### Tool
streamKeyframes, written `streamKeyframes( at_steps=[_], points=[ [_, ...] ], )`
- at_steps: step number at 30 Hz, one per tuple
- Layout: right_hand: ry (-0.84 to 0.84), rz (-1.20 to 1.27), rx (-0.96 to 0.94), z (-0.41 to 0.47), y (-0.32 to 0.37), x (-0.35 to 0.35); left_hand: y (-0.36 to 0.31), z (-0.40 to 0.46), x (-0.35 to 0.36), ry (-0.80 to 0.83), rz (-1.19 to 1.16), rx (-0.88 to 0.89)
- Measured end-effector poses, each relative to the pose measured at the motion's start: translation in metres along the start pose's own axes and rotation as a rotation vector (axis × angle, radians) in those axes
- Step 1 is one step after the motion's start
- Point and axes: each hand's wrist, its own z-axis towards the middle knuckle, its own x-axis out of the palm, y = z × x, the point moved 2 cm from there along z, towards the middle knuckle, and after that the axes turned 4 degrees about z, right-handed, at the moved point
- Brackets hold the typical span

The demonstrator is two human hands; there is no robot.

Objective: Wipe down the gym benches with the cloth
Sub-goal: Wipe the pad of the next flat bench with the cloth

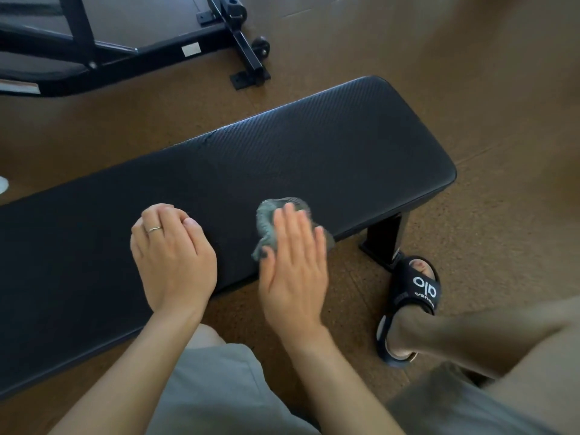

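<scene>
Grey shorts (213, 387) fill the bottom of the view. Above them the black bench (314, 152) runs across the floor (470, 89), with a second frame (141, 48) behind.

The left hand (172, 255) rests on the pad, fingers curled, holding nothing. The right hand (292, 268) presses flat, fingers straight, on the cloth (270, 221) at the near edge.

Wiping seems under way; next the cloth likely needs sweeping towards the far end. No containers show.

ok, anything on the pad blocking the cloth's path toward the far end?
Nothing visible. The right hand presses the cloth flat near the bench pad's front edge; the pad beyond it is bare. The left hand rests on the pad on the other side, out of that path.
</scene>
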Motion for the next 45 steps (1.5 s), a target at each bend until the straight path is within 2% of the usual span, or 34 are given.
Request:
streamKeyframes(
  at_steps=[3, 5, 7, 9, 11, 15, 18, 25, 27, 30, 34, 37, 39, 42, 43, 45],
  points=[
    [-0.249, 0.022, 0.242, 0.035, -0.061, -0.020, -0.001, 0.000, -0.002, 0.004, -0.020, 0.002],
    [-0.383, 0.134, 0.423, 0.063, -0.096, -0.029, -0.001, -0.001, -0.002, 0.007, -0.008, -0.002],
    [-0.456, 0.306, 0.525, 0.076, -0.104, -0.032, -0.002, 0.000, -0.001, 0.012, 0.006, 0.003],
    [-0.519, 0.487, 0.632, 0.072, -0.083, -0.024, -0.002, 0.000, -0.001, 0.011, 0.013, 0.005],
    [-0.553, 0.612, 0.715, 0.054, -0.041, -0.009, -0.002, -0.001, 0.000, 0.008, 0.012, 0.007],
    [-0.523, 0.713, 0.691, 0.030, 0.005, 0.007, -0.001, -0.001, 0.000, 0.020, -0.005, 0.011],
    [-0.525, 0.721, 0.704, 0.045, -0.017, -0.001, -0.001, -0.001, -0.003, 0.021, -0.035, 0.011],
    [-0.639, 0.663, 0.912, 0.111, -0.112, -0.051, -0.001, 0.000, -0.003, 0.023, -0.035, 0.011],
    [-0.606, 0.563, 0.912, 0.113, -0.114, -0.051, -0.002, 0.001, -0.002, 0.021, -0.026, 0.020],
    [-0.470, 0.349, 0.749, 0.087, -0.077, -0.032, -0.003, 0.002, -0.001, 0.022, -0.018, 0.017],
    [-0.029, -0.024, 0.283, 0.029, 0.000, -0.011, 0.000, 0.002, 0.001, 0.020, -0.016, 0.009],
    [0.177, -0.119, 0.016, 0.049, -0.010, -0.018, 0.002, 0.002, 0.000, 0.013, -0.030, 0.013],
    [0.184, -0.216, 0.040, 0.091, -0.046, -0.031, 0.001, 0.001, 0.000, 0.017, -0.029, 0.010],
    [0.182, -0.232, 0.285, 0.162, -0.097, -0.046, -0.002, 0.001, -0.001, 0.013, -0.004, 0.009],
    [0.180, -0.228, 0.307, 0.174, -0.097, -0.041, -0.002, 0.001, -0.001, 0.012, 0.000, 0.009],
    [0.215, -0.223, 0.188, 0.172, -0.059, -0.020, -0.003, 0.003, 0.000, 0.010, 0.004, 0.008]
  ],
)
